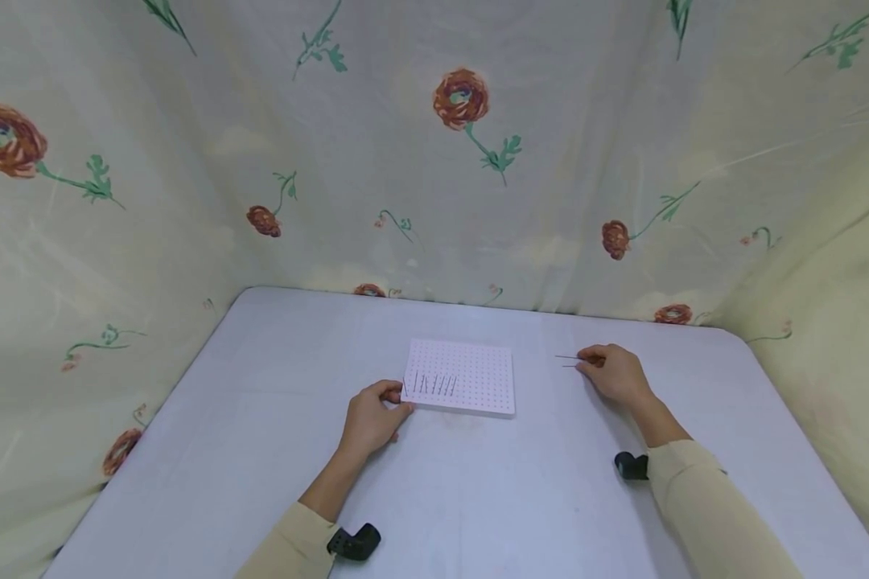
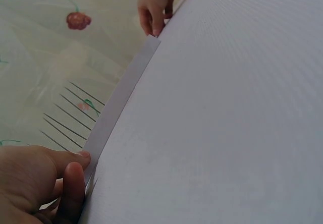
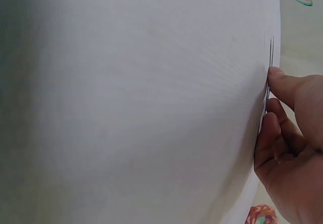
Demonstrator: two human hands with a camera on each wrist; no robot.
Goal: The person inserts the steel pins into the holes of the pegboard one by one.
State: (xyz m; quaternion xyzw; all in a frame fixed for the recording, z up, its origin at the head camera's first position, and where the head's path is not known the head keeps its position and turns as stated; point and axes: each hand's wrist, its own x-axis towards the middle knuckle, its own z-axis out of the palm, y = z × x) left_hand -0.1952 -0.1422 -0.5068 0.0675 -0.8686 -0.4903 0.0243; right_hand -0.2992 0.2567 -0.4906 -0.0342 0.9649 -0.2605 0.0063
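Observation:
A white board dotted with rows of small holes lies on the table. Several thin dark pins stand upright or slightly tilted in its left part, and rise above its edge in the left wrist view. My left hand grips the board's near left corner, its thumb on the front side. To the board's right, my right hand pinches a thin dark pin that points left, close to the tabletop. A second thin line runs beside it; whether it is another pin or a shadow, I cannot tell.
The white table reaches back to a hanging curtain printed with flowers, which also closes in both sides. Each wrist wears a black camera, one at the left cuff and one at the right cuff.

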